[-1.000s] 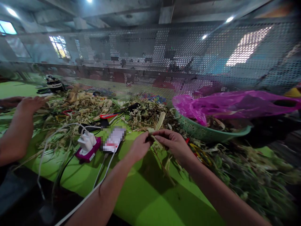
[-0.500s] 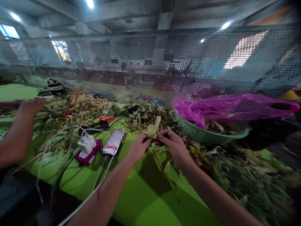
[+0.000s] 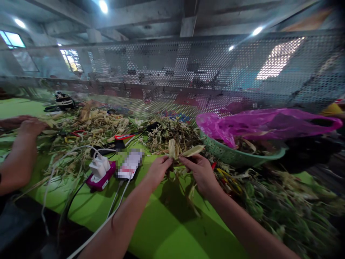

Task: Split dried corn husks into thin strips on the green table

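Observation:
Pale dried plant leaves point(image 3: 172, 148) stand up between my hands, above the green tabletop point(image 3: 172, 223). My left hand point(image 3: 159, 171) pinches their base between thumb and fingers. From the right, my right hand point(image 3: 199, 171) is closed on one long dry leaf point(image 3: 194, 150) of the same plant, which sticks out to the upper right. Thin stems hang down under my hands. Right behind them lies a heap of dried plant matter point(image 3: 172, 133).
Left of my hands are a phone point(image 3: 130, 163) with a cable, and a purple power strip point(image 3: 101, 180) with a white charger. A green basket point(image 3: 242, 154) under a pink plastic bag point(image 3: 269, 122) stands right. A co-worker's hands point(image 3: 29, 126) are far left; a perforated screen point(image 3: 151, 72) runs behind.
The leaves that were bunched together are now spread apart: one stands upright, another points right in my right hand. The co-worker's hand at the left has drawn back slightly.

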The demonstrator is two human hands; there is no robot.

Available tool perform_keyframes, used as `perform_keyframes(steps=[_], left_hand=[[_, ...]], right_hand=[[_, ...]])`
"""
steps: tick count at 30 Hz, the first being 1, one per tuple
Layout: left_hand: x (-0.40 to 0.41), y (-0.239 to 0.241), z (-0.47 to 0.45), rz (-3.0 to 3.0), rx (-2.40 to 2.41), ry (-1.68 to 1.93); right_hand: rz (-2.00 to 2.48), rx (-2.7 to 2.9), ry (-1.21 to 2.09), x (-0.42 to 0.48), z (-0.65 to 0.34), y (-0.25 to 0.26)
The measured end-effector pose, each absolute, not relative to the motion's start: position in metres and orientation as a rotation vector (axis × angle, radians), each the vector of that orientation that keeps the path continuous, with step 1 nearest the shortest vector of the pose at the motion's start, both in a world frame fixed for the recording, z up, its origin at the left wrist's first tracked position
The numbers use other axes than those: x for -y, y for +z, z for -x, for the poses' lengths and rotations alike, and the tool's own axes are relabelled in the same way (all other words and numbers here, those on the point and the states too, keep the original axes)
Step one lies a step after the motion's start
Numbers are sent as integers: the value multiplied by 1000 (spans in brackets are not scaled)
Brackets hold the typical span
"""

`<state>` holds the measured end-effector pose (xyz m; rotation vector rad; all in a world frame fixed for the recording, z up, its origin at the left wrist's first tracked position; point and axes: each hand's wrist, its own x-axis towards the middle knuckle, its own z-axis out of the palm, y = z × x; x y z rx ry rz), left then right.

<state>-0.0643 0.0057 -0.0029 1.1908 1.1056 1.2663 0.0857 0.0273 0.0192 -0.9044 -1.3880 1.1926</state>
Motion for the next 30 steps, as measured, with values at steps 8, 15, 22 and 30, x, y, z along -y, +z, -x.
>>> perform_keyframes(steps=[8,15,22,30], left_hand=[[-7,-5,64,-1291,-1188,1293],[-3,4,61,-1614,-1362,1061],[5,10,63,-1458,-1206,1195],[2,10,66,-1595,-1296,1261]], right_hand=[[749,2038,634,-19,-89,29],[912,1857,770,-25,-88,18],[866,1882,592,-23,-90,25],[999,1645,1103,-26,-88,28]])
